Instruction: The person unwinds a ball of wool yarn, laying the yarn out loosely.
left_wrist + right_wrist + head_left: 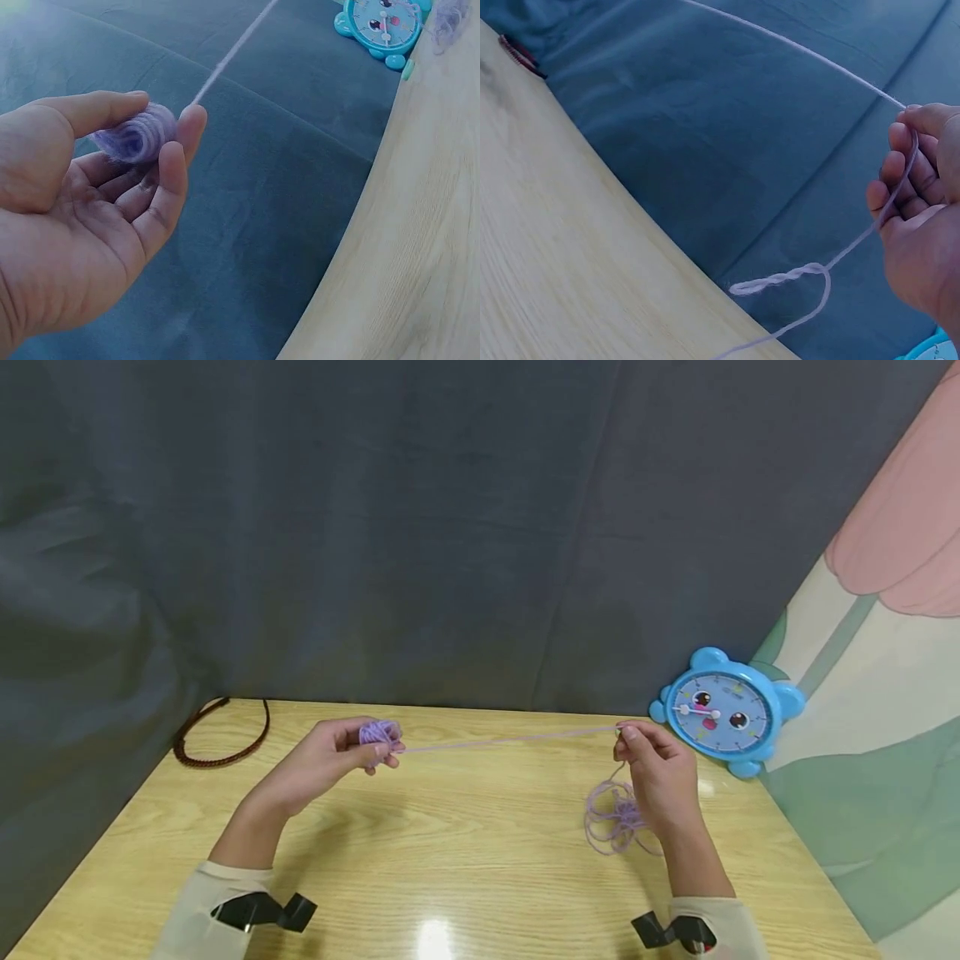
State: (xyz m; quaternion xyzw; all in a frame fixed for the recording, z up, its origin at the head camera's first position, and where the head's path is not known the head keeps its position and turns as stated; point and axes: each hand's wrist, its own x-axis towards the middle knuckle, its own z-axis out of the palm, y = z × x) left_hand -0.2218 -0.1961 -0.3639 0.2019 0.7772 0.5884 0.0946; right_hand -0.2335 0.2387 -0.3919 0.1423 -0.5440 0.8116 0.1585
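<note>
My left hand (330, 756) holds a small wound ball of lilac yarn (139, 135) between thumb and fingers, above the table. From the ball a single strand (510, 740) runs nearly straight across to my right hand (663, 772). There the thumb and index finger pinch the strand, with the other fingers curled, as the right wrist view shows. Below the pinch the yarn hangs past the palm, with a twisted loop (780, 279) in it. It leads down to a loose tangle of yarn (618, 818) on the table, partly hidden behind the right hand and wrist.
A blue animal-shaped toy clock (720, 712) leans at the back right of the wooden table (465, 877). At the back left lies a dark brown braided loop (217, 762). A dark grey curtain (375, 543) hangs behind, and a painted wall (877, 710) stands to the right.
</note>
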